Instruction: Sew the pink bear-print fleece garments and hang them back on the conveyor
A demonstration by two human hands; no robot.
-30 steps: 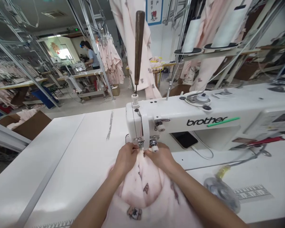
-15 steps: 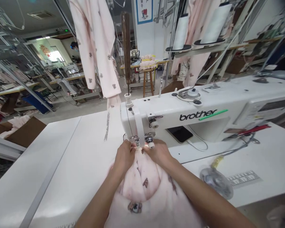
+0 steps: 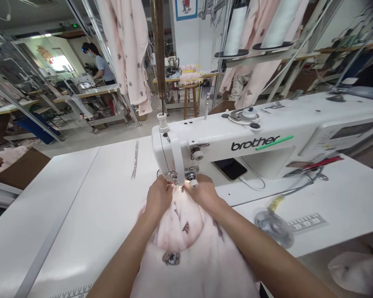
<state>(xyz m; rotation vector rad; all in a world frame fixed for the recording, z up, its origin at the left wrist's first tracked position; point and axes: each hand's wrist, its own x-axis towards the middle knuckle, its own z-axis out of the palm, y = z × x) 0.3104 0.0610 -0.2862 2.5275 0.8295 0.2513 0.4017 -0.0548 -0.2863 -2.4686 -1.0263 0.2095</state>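
Pale pink fabric (image 3: 192, 256) with small brown printed figures lies bunched on the machine bed and hangs down toward me. Its upper edge sits under the presser foot of a white sewing machine (image 3: 217, 145). My left hand (image 3: 159, 196) is closed on the fabric just left of the needle area. On the other side my right hand (image 3: 203, 192) grips the fabric close to the presser foot, its fingertips partly hidden behind the machine's tension knob (image 3: 191, 178). The needle tip itself is too small to make out.
A phone (image 3: 230, 169) with a white cable lies under the machine arm. To the right are a clear round object (image 3: 275, 229) and a ruler (image 3: 307, 223). Thread cones (image 3: 236, 31) stand behind. Pink garments (image 3: 126, 49) hang at the back, and a person (image 3: 101, 64) works far left.
My view has tilted down and shifted slightly, so the scene sits higher and more to the left. Both hands keep their hold on the fabric at the presser foot. The far person shows more.
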